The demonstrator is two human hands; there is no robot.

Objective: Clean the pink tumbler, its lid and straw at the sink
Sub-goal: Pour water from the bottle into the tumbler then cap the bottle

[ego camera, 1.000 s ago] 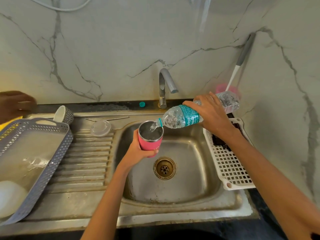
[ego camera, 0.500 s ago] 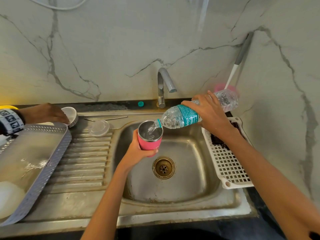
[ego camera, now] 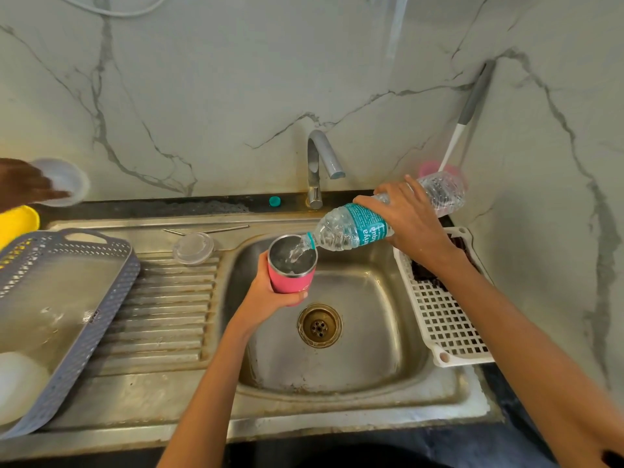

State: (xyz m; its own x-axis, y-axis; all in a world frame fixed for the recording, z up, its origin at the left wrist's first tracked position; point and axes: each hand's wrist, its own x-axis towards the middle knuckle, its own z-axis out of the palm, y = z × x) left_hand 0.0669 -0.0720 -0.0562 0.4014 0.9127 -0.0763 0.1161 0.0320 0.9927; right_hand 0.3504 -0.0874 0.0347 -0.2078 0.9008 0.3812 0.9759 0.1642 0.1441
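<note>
Only the far left has changed: another person's hand point(ego camera: 23, 184) has lifted the bowl point(ego camera: 66, 180) off the rear left corner of the sink point(ego camera: 354, 373) and now has it in the air. Both pouring arms sit much as they did. So the rinse of the tumbler point(ego camera: 291, 282) goes on undisturbed, and the task looks to be at an early stage.

A grey basket point(ego camera: 132, 265) rests tilted on the drainboard point(ego camera: 162, 309) at left, and a white rack point(ego camera: 445, 325) sits on the sink's right edge.

The right hand point(ego camera: 410, 221) wraps its fingers round the middle of the bottle point(ego camera: 351, 229). The bottle's long axis lies nearly level, with its base to the right and its neck dipping left to the tumbler's mouth. Water point(ego camera: 295, 253) runs in.

The tumbler is held over the basin's rear left, above and left of the drain point(ego camera: 319, 325). The left hand point(ego camera: 266, 297) curls its fingers round the lower body. It stands about upright, long axis vertical, open mouth up.

The lid point(ego camera: 193, 248) lies flat at the drainboard's top, and no hand is on it. The straw point(ego camera: 209, 229) lies just behind the lid with its long axis left to right and its bent end to the left. Both seem not yet washed
</note>
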